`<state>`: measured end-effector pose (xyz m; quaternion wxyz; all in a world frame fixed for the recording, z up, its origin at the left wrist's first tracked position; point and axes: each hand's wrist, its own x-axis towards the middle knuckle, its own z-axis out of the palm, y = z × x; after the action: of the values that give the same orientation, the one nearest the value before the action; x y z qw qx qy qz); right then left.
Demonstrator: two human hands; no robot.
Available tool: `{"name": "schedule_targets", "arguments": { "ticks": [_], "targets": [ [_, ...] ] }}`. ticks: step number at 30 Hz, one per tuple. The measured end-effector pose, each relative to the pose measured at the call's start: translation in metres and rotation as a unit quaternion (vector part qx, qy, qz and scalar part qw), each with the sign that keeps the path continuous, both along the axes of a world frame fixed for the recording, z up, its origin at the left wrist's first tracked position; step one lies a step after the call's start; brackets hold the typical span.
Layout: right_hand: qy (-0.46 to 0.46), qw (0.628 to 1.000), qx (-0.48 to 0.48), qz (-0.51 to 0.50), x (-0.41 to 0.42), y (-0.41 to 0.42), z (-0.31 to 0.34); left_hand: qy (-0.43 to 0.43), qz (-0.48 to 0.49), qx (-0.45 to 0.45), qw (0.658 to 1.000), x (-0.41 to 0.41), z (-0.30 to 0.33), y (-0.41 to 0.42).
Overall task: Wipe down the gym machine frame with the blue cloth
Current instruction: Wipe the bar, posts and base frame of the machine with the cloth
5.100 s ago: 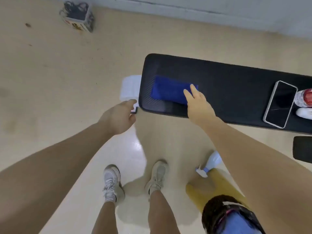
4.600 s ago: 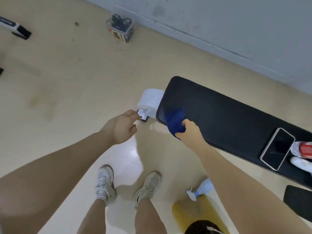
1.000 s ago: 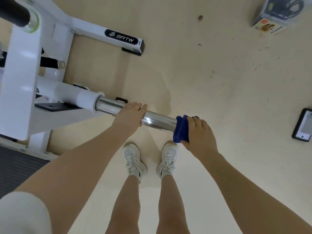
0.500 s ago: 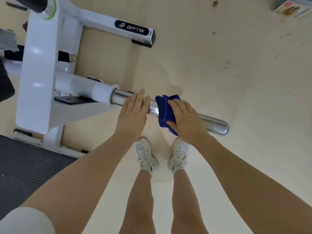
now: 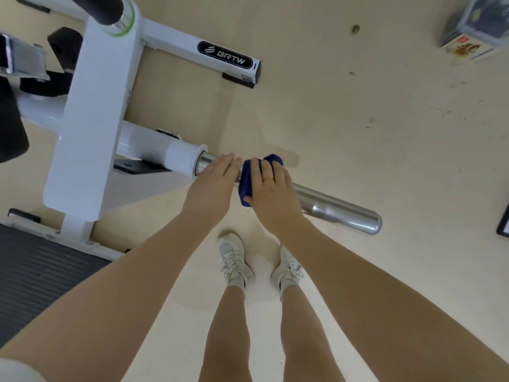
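Observation:
A white gym machine frame [image 5: 82, 125] stands at the left, with a chrome bar [image 5: 338, 210] sticking out to the right from its white sleeve. The blue cloth [image 5: 248, 180] is wrapped over the bar near the sleeve. My right hand [image 5: 272, 191] lies on top of the cloth with fingers curled over it, gripping it against the bar. My left hand [image 5: 214, 183] rests on the bar just left of the cloth, fingers straight, touching the cloth's edge. The bar under both hands is hidden.
A white base leg with a BRTW label [image 5: 225, 56] lies on the beige floor behind the bar. A dark ribbed mat [image 5: 30, 277] sits at lower left. A box [image 5: 476, 31] stands at top right, a dark flat item [image 5: 504, 224] at the right edge. My shoes [image 5: 234, 260] stand below the bar.
My right hand has slid the cloth along the bar leftward, from its free end toward the white sleeve, up against my left hand. The left hand stays on the bar.

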<state>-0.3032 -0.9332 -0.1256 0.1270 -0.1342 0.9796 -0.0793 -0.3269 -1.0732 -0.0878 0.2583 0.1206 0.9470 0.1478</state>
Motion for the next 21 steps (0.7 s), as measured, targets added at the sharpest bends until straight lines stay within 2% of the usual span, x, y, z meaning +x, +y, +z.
{"name": "schedule_targets", "arguments": {
  "ticks": [2,4,8,12,15,21],
  "targets": [
    [0.014,1.000,-0.003,0.013,-0.011,-0.027,0.001,0.043,0.000,0.004,0.999,0.000,0.000,-0.015],
    [0.007,1.000,-0.018,0.016,-0.018,-0.036,0.000,0.075,0.005,-0.038,0.996,0.003,-0.001,-0.030],
    [-0.028,0.999,-0.027,0.001,-0.003,-0.001,0.009,0.026,0.096,-0.072,0.992,0.010,0.007,-0.044],
    [-0.053,0.998,0.017,-0.025,0.007,0.032,0.016,-0.005,0.122,-0.045,0.991,0.010,0.006,-0.053],
    [-0.072,0.996,0.042,-0.018,-0.005,0.012,0.017,-0.005,0.148,-0.019,0.989,0.013,0.004,-0.054],
    [-0.062,0.998,0.010,-0.016,-0.017,-0.025,0.016,0.032,0.178,0.041,0.983,0.018,-0.002,-0.053]
  ]
}}
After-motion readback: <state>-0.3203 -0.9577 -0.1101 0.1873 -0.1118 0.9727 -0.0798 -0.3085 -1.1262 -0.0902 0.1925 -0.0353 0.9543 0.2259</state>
